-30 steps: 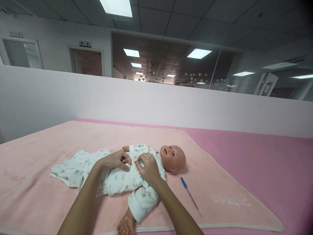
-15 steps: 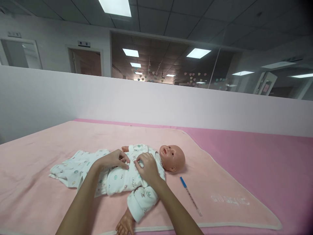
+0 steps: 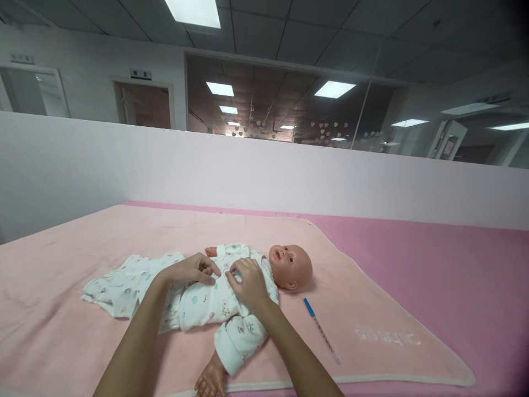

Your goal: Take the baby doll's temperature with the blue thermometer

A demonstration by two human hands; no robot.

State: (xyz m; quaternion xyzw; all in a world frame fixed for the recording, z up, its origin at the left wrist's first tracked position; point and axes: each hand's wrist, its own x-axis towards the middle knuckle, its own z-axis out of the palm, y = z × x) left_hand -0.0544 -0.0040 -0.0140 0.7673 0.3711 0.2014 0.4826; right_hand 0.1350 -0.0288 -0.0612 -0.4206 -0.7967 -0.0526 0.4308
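A baby doll (image 3: 291, 267) lies on its back, its head to the right. It wears a white printed baby shirt (image 3: 202, 303) and matching pants (image 3: 119, 281) that stretch flat to the left. My left hand (image 3: 192, 270) rests at the shirt's front, thumb and forefinger a little apart over the cloth. Close beside it, my right hand (image 3: 250, 284) lies on the doll's chest, its thumb and forefinger pinched at the shirt's front edge. What small fastener may be between the fingertips is too small to make out.
Right of the doll lies a clear thermometer-like stick (image 3: 322, 331) with a blue cap. Under everything is a peach blanket (image 3: 372, 286) with a pale border, spread on a pink surface (image 3: 454, 264). A white partition (image 3: 264, 176) stands behind.
My left thumb and forefinger have parted slightly at the shirt's front. My right hand and the doll have stayed in place.
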